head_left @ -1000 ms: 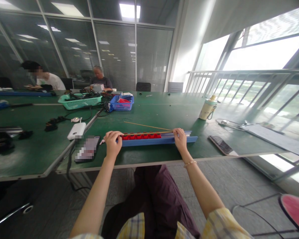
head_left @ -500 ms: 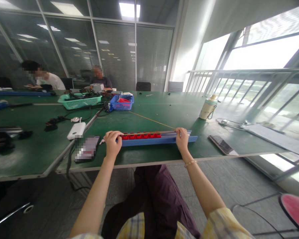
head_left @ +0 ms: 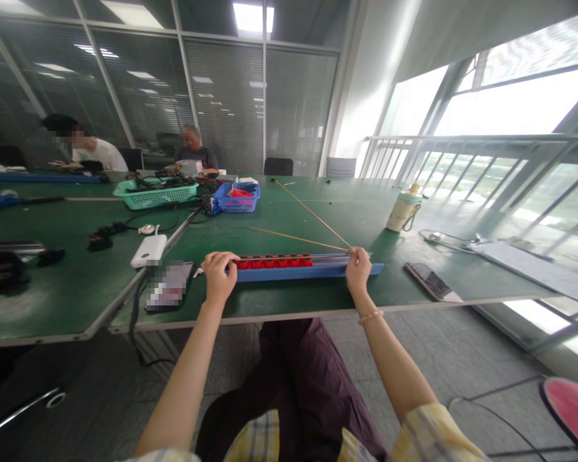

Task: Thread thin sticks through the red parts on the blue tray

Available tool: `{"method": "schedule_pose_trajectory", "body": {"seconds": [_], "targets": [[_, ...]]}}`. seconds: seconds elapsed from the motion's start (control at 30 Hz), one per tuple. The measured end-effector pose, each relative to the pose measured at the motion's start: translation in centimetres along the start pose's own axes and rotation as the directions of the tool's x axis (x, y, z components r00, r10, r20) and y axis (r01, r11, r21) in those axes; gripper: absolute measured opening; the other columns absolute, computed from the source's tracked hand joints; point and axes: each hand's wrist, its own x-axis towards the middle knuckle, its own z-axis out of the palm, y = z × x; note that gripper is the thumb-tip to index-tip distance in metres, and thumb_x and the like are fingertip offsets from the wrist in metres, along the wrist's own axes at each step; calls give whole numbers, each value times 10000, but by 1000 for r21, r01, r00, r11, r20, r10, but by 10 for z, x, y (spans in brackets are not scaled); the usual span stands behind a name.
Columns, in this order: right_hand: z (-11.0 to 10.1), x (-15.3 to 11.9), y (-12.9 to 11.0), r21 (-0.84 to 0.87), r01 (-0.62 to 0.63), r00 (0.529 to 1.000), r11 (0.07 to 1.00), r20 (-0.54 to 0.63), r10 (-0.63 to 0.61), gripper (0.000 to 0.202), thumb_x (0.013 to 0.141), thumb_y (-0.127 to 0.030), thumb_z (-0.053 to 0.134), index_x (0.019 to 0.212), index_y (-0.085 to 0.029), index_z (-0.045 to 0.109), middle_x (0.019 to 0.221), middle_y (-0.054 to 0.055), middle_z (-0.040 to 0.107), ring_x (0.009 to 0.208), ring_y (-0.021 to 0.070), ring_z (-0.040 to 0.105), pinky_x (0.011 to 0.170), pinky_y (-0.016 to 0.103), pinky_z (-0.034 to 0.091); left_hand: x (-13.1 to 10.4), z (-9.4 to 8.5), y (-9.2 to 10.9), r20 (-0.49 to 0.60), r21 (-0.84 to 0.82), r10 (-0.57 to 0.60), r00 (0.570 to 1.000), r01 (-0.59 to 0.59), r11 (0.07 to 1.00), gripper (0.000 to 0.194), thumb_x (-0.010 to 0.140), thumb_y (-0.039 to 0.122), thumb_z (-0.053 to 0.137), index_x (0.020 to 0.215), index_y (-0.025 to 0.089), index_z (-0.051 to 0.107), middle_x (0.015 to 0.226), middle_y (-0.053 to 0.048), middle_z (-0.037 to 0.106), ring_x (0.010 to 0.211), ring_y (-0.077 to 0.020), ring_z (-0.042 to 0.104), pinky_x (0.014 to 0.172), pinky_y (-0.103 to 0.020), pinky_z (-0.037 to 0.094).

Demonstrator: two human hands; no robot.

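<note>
The left hand (head_left: 219, 274) is nearly closed, its fingers bent over the left end of a blue rail (head_left: 293, 275). The thumb lies toward the near side and the index fingertip reaches the row of red cups (head_left: 275, 262) set in the rail. The right hand (head_left: 359, 266) is closed in a pinch near the rail's other end, thumb and index finger together on thin yellow strands (head_left: 299, 239), with the other fingers folded in. One strand runs along the cups between the two hands; two more slant from the right fingertips toward the far left, above the bench (head_left: 308, 298). Whether they are separate pieces or one cannot be told.

The rail lies on the bench near its front edge, straight ahead of the person, with the cups filling its left and middle part. A bracelet (head_left: 370, 316) circles the right wrist.

A phone (head_left: 171, 290) lies to the left of the left hand, with a white box (head_left: 149, 251) just beyond it. Another phone (head_left: 429, 282) lies to the right of the rail, and a bottle (head_left: 402, 212) stands farther back. Beyond the rail, a green basket (head_left: 158, 199) sits beside a blue basket (head_left: 236, 205).
</note>
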Motion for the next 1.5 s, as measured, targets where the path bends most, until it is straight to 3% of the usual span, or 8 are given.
{"method": "schedule_pose_trajectory", "body": {"seconds": [0.43,1.5], "targets": [[4,-2,-9,19,138,977,990,161,-139,245,951,-274,403,763,-233,555,796,66,632,834,238,533,810,373,421,-1,1,-2,-5,5,4,1000,-4,1000,237,875,176,497,822,246,717,931,-27,729,1012,-251,561,916,-415,396],[5,-3,-7,-3,116,979,993,166,-114,256,960,-292,400,761,-229,549,804,63,628,838,234,538,815,371,418,-1,1,-1,45,13,7,999,-8,1000,297,870,185,489,956,267,762,999,-49,709,1035,-255,540,930,-443,406]]}}
